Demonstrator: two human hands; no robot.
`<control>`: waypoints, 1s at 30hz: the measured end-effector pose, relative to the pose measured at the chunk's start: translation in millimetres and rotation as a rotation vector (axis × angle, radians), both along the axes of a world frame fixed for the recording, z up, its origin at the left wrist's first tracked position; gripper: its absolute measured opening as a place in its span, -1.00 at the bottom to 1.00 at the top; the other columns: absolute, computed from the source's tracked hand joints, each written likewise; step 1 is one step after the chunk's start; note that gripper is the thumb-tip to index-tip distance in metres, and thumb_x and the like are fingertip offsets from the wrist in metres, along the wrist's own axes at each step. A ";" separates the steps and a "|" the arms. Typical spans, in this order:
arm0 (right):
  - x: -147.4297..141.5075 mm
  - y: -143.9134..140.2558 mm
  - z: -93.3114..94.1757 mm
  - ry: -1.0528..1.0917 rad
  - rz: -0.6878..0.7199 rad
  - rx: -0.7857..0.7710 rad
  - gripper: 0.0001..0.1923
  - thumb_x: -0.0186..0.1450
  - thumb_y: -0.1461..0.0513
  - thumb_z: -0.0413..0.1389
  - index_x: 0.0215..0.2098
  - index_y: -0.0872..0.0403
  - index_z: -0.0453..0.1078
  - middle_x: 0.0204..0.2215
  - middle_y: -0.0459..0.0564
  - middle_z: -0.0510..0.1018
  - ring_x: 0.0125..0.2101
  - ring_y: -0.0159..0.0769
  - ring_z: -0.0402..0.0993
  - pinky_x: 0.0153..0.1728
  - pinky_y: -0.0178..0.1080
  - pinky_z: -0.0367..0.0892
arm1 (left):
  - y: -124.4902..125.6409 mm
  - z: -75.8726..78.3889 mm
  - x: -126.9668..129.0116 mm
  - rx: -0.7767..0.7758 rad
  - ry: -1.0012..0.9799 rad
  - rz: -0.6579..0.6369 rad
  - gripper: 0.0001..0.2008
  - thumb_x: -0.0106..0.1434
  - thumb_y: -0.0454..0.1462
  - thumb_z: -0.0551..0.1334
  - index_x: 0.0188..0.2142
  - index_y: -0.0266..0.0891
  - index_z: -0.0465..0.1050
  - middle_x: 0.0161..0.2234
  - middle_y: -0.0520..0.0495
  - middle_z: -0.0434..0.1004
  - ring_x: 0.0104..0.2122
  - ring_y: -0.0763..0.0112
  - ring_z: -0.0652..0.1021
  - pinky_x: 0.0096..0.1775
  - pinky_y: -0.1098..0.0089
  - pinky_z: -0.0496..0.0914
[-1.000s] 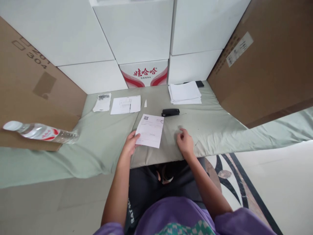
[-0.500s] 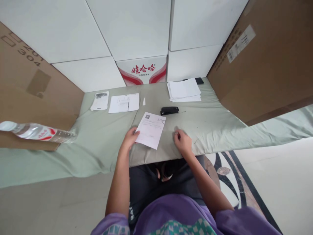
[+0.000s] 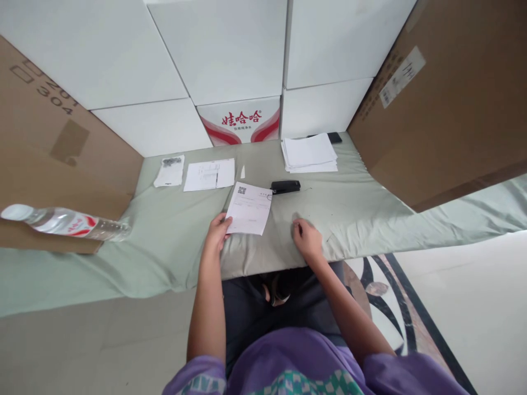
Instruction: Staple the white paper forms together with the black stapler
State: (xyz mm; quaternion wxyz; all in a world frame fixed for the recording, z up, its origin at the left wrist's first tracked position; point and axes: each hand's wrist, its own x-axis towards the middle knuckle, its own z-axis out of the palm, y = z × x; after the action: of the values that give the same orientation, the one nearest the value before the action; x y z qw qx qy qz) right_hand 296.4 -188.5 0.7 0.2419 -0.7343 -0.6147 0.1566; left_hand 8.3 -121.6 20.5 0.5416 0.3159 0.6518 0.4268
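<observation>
Between thumb and fingers, my left hand [image 3: 218, 229] pinches the lower left corner of a printed paper sheet [image 3: 249, 210] with a QR code. The sheet is tilted above the cloth, and its upper right corner comes close to a black stapler [image 3: 285, 187]. My right hand [image 3: 307, 236] rests near the table's front edge, fingers curled together; whatever they may hold is hidden or too small to name. Past the stapler lies a stack of white paper [image 3: 309, 152]. Further left are some printed papers [image 3: 209, 175] and a small packet with a dark patch [image 3: 170, 171].
A green cloth [image 3: 346, 203] covers the table. White cartons [image 3: 239, 118] line the back, with brown cardboard boxes on the left [image 3: 45, 148] and right [image 3: 461, 109]. A water bottle [image 3: 68, 221] is at far left. A dark flat object [image 3: 335, 137] lies behind the paper stack.
My left hand has moved the printed sheet slightly away from me and to the left, turning it a little. My right hand has stayed in place.
</observation>
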 end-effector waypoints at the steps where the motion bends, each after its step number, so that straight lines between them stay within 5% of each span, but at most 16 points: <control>1: 0.1 -0.1 -0.2 0.002 0.002 0.002 -0.62 0.41 0.18 -0.09 -0.02 0.07 0.53 -0.22 0.11 0.68 -0.30 -0.14 0.57 -0.29 -0.22 0.26 | 0.6 0.5 1.5 -0.002 0.000 -0.001 -0.66 0.06 -0.18 0.40 -0.21 -0.28 0.44 -0.61 0.14 0.34 -0.69 0.60 0.26 -0.66 0.54 -0.07; 6: -0.3 -2.7 -1.1 0.040 -0.012 0.013 -0.63 0.39 0.16 -0.07 -0.04 0.06 0.53 -0.27 0.09 0.66 -0.35 -0.17 0.53 -0.31 -0.23 0.23 | 3.9 2.3 4.9 -0.015 0.014 -0.021 -0.67 0.07 -0.19 0.39 -0.21 -0.29 0.45 -0.62 0.13 0.34 -0.70 0.59 0.28 -0.66 0.55 -0.05; 10: -2.7 13.7 20.8 0.244 -0.025 0.089 -0.66 0.36 0.16 -0.05 -0.09 0.09 0.50 -0.46 -0.01 0.56 -0.44 -0.26 0.44 -0.34 -0.26 0.23 | 7.4 1.9 5.9 -0.030 0.034 -0.025 -0.70 0.09 -0.22 0.37 -0.20 -0.29 0.45 -0.61 0.12 0.37 -0.70 0.57 0.29 -0.67 0.54 -0.03; 14: -9.9 79.2 64.4 0.272 -0.041 0.242 -0.69 0.38 0.18 -0.08 -0.15 0.10 0.48 -0.42 0.00 0.55 -0.39 -0.28 0.42 -0.28 -0.28 0.25 | 9.5 -0.9 6.4 -0.025 0.057 -0.039 -0.67 0.11 -0.21 0.37 -0.15 -0.32 0.48 -0.60 0.10 0.39 -0.70 0.56 0.31 -0.66 0.54 -0.01; 17: -20.0 148.3 84.0 0.177 0.029 0.220 -0.66 0.40 0.25 -0.11 -0.07 0.10 0.48 -0.29 0.05 0.60 -0.27 -0.23 0.46 -0.20 -0.26 0.26 | 10.2 -3.4 5.7 -0.025 0.064 -0.046 -0.65 0.10 -0.18 0.38 -0.15 -0.32 0.49 -0.60 0.09 0.38 -0.70 0.55 0.32 -0.65 0.53 -0.01; 22: -39.6 223.0 69.2 -0.009 0.195 -0.076 -0.65 0.39 0.34 -0.08 -0.07 0.11 0.53 -0.08 0.16 0.62 -0.10 -0.19 0.49 -0.09 -0.23 0.30 | 10.8 -6.4 5.2 -0.028 0.077 -0.049 -0.69 0.11 -0.19 0.35 -0.18 -0.30 0.48 -0.61 0.11 0.37 -0.71 0.55 0.30 -0.66 0.54 -0.02; 30: -48.0 230.1 40.2 -0.060 0.216 -0.135 -0.68 0.42 0.25 -0.04 -0.07 0.06 0.55 -0.03 0.14 0.62 -0.06 -0.17 0.50 -0.06 -0.21 0.33 | 9.9 -8.8 6.9 -0.006 0.075 -0.050 -0.70 0.13 -0.20 0.31 -0.16 -0.30 0.49 -0.62 0.13 0.33 -0.70 0.53 0.30 -0.65 0.53 -0.01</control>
State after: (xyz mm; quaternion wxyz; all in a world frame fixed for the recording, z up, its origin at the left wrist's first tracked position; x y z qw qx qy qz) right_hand 248.5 41.7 40.9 0.1549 -0.6827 -0.6853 0.2007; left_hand 15.1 -111.7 11.7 0.5281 0.3462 0.6650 0.3988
